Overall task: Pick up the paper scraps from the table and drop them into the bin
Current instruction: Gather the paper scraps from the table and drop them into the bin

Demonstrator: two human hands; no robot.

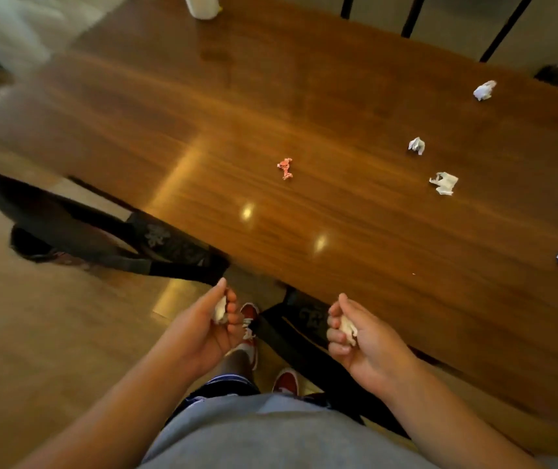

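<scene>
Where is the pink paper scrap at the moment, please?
In the head view, the pink scrap lies alone near the middle of the wooden table, well left of the white scraps and beyond both hands.

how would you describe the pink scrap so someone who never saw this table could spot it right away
Start with the long, glossy wooden table. Near its middle, well to the left of the four white crumpled scraps scattered toward the right side, lies a single small twisted scrap, the pink scrap. It is the only coloured piece on the table and lies alone, touching nothing.
</scene>
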